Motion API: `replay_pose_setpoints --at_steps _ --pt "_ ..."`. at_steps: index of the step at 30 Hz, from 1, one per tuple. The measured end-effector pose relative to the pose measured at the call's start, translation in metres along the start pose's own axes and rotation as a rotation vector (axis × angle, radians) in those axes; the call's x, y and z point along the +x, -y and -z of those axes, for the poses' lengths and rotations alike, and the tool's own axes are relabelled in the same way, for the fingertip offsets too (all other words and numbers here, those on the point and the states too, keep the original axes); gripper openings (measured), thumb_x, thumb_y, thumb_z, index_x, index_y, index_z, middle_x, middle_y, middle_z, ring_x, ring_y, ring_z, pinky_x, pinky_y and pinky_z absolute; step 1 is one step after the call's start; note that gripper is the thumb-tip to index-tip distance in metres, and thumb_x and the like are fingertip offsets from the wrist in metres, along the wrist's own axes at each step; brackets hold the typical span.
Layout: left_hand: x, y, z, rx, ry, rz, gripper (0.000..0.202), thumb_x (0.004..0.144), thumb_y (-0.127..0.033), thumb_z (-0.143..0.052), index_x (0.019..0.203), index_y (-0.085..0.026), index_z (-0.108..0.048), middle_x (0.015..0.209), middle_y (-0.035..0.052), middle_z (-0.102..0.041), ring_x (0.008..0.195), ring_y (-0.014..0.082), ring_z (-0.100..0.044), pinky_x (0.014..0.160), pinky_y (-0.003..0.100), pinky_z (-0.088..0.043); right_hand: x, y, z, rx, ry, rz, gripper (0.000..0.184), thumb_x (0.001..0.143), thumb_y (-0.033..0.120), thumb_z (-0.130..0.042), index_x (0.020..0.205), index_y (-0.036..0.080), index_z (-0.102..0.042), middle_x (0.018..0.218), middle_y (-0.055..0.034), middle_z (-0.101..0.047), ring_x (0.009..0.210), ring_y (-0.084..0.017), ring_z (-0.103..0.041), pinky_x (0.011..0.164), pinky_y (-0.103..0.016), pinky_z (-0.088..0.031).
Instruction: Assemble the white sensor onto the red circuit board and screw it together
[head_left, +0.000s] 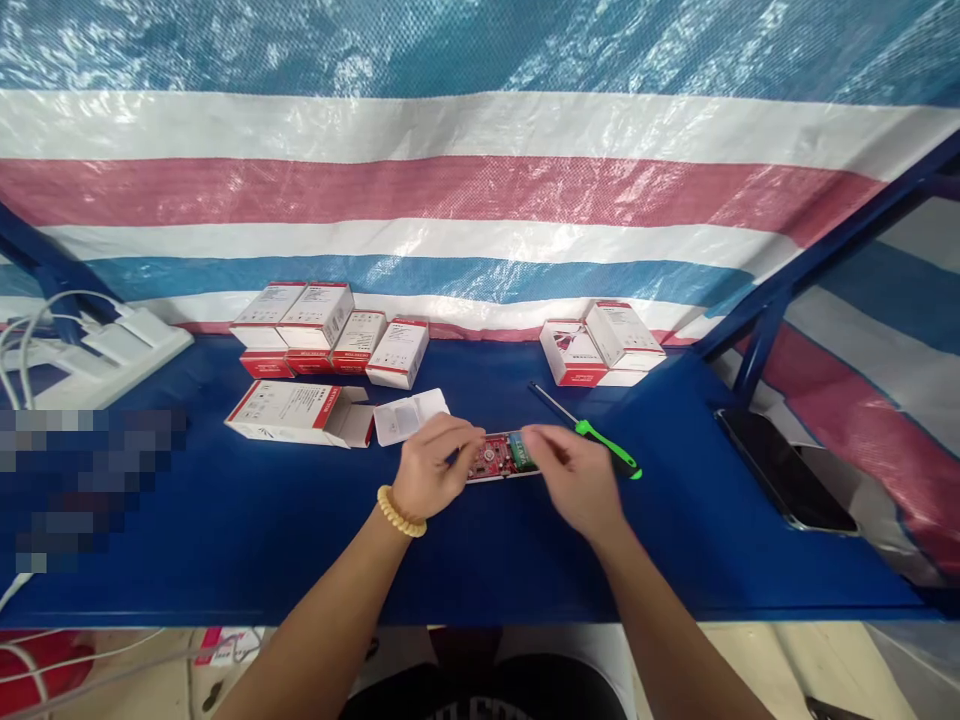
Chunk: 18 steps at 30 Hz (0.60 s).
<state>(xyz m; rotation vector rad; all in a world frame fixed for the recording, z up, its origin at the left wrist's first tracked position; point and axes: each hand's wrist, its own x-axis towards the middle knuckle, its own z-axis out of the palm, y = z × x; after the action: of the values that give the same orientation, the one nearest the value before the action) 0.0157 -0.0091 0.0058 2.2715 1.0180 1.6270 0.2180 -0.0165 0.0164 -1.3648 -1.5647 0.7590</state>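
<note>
A small red circuit board (501, 457) with a green terminal block lies on the blue table (225, 540), in a white base. My left hand (435, 465), with a bead bracelet at the wrist, pinches the board's left end, fingers curled. My right hand (574, 475) reaches to the board's right end; it is blurred by motion. A screwdriver (592, 432) with a green and black handle lies just behind my right hand. A white plastic cover (411, 414) rests behind my left hand.
An open red and white box (296, 412) lies at left. Several shut boxes (330, 325) are stacked at the back, two more (600, 345) at back right. A phone (784, 470) lies at right. A white power strip (112, 350) with cables is at far left.
</note>
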Motion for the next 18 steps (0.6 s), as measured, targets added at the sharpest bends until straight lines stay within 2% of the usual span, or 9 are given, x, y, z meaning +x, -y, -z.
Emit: replay_pose_setpoints --at_steps 2,3,4,7,9,12,15,18 --pt "0.003 0.003 0.007 0.068 -0.022 0.074 0.014 0.082 -0.008 -0.061 0.092 -0.015 -0.068 0.084 0.0050 -0.069 0.079 0.0133 -0.064 0.073 0.025 -0.054 0.002 -0.024 0.028 -0.318 -0.332 0.085 0.041 0.083 0.050 -0.054 0.091 0.014 -0.072 0.076 -0.0091 -0.062 0.078 -0.022 -0.056 0.076 -0.038 -0.046" --pt "0.003 0.004 0.010 0.093 -0.021 0.097 0.013 0.082 -0.008 -0.061 0.090 -0.015 -0.068 0.084 0.0048 -0.069 0.078 0.0131 -0.065 0.074 0.025 -0.054 0.002 -0.039 0.043 -0.458 -0.448 0.092 0.046 0.081 0.052 -0.054 0.094 0.012 -0.071 0.082 -0.0118 -0.062 0.086 -0.026 -0.056 0.082 -0.042 -0.045" --pt "0.003 0.006 0.013 0.112 -0.011 0.110 0.013 0.081 -0.008 -0.060 0.088 -0.015 -0.068 0.084 0.0044 -0.069 0.077 0.0128 -0.065 0.073 0.024 -0.054 0.002 -0.054 0.056 -0.561 -0.481 0.093 0.052 0.079 0.056 -0.053 0.098 0.011 -0.071 0.090 -0.0148 -0.063 0.092 -0.029 -0.056 0.088 -0.047 -0.042" --pt "0.000 0.009 0.015 0.141 0.034 0.140 0.013 0.077 -0.006 -0.060 0.082 -0.015 -0.068 0.078 0.0026 -0.068 0.069 0.0113 -0.063 0.066 0.022 -0.053 -0.004 -0.090 0.081 -0.707 -0.328 -0.028 0.071 0.071 0.070 -0.052 0.107 0.012 -0.069 0.106 -0.0187 -0.061 0.105 -0.038 -0.051 0.089 -0.056 -0.039" --pt "-0.003 0.009 0.013 0.144 0.057 0.166 0.014 0.075 -0.006 -0.060 0.082 -0.015 -0.067 0.074 0.0013 -0.067 0.064 0.0101 -0.061 0.061 0.020 -0.052 -0.010 -0.101 0.084 -0.728 -0.248 -0.083 0.070 0.071 0.074 -0.048 0.105 0.016 -0.070 0.110 -0.0170 -0.060 0.108 -0.039 -0.049 0.085 -0.056 -0.040" --pt "-0.006 0.007 0.010 0.144 0.096 0.187 0.017 0.076 -0.007 -0.059 0.089 -0.015 -0.068 0.075 0.0013 -0.067 0.063 0.0098 -0.061 0.060 0.020 -0.052 -0.015 -0.101 0.078 -0.702 -0.220 -0.049 0.064 0.077 0.071 -0.043 0.097 0.018 -0.072 0.109 -0.0148 -0.061 0.106 -0.037 -0.049 0.085 -0.053 -0.040" --pt "-0.007 0.005 0.009 0.126 0.160 0.181 0.015 0.079 -0.009 -0.058 0.088 -0.016 -0.068 0.081 0.0028 -0.068 0.069 0.0110 -0.064 0.061 0.020 -0.053 -0.017 -0.093 0.078 -0.551 -0.216 -0.037 0.059 0.078 0.066 -0.049 0.098 0.014 -0.070 0.098 -0.0147 -0.065 0.094 -0.032 -0.055 0.082 -0.047 -0.042" --pt "-0.006 0.003 0.010 0.092 0.170 0.158 0.013 0.081 -0.009 -0.059 0.086 -0.016 -0.068 0.083 0.0037 -0.070 0.074 0.0125 -0.066 0.065 0.022 -0.055 -0.023 -0.083 0.084 -0.190 -0.286 -0.167 0.051 0.077 0.059 -0.060 0.101 0.014 -0.068 0.083 -0.0109 -0.065 0.068 -0.020 -0.054 0.064 -0.035 -0.042"
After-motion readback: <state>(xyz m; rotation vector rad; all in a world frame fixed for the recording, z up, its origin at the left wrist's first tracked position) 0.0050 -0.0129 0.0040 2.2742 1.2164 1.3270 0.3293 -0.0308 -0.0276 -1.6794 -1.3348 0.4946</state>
